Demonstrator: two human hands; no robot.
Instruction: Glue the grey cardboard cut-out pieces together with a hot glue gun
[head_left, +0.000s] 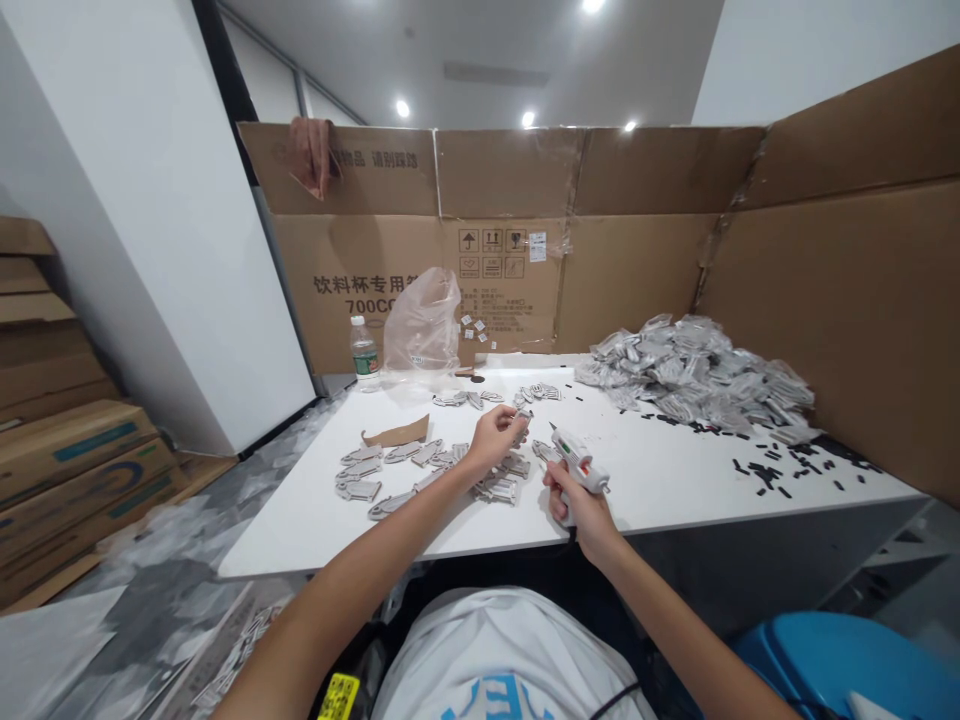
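Hot glue gun (579, 465) clenched in R hand (586, 510); L hand (495, 438) pinching small grey card cutout (520, 414).
Cutout sits above table, looks light, thin, fairly stiff: hold by edges. Gun: hold by handle. Loose cutouts (360, 476) on white table (660, 490).

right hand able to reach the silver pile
Probably yes: only scattered black bits lie between the right hand and the silver pile, though that hand holds a glue gun.
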